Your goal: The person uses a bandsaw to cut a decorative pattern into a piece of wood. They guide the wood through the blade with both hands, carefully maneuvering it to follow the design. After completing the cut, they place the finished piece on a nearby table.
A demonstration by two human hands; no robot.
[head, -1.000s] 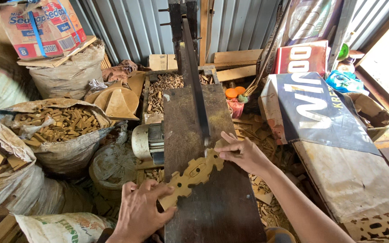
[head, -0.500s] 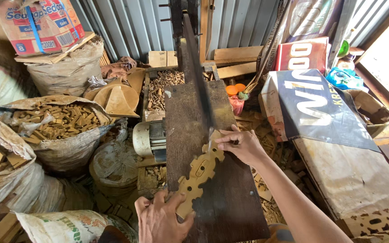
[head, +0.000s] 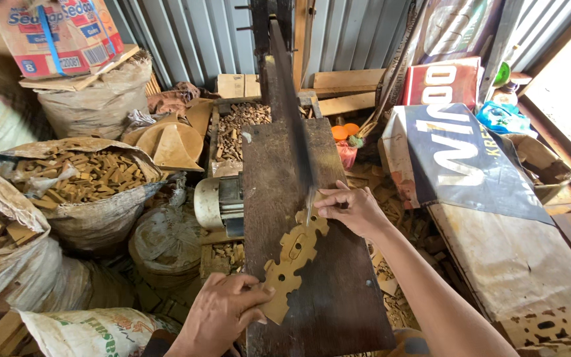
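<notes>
A red-and-blue printed carton sits top left on a sack; a red box and dark blue banner lie right. On the dark saw table, the scalloped wooden cutout lies diagonally. The left hand pinches its lower end near the table's left edge; the right hand presses its upper end, apparently touching the blade.

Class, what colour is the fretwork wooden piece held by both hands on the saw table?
Pale yellowish tan wooden piece, clearest in the head view.
</notes>
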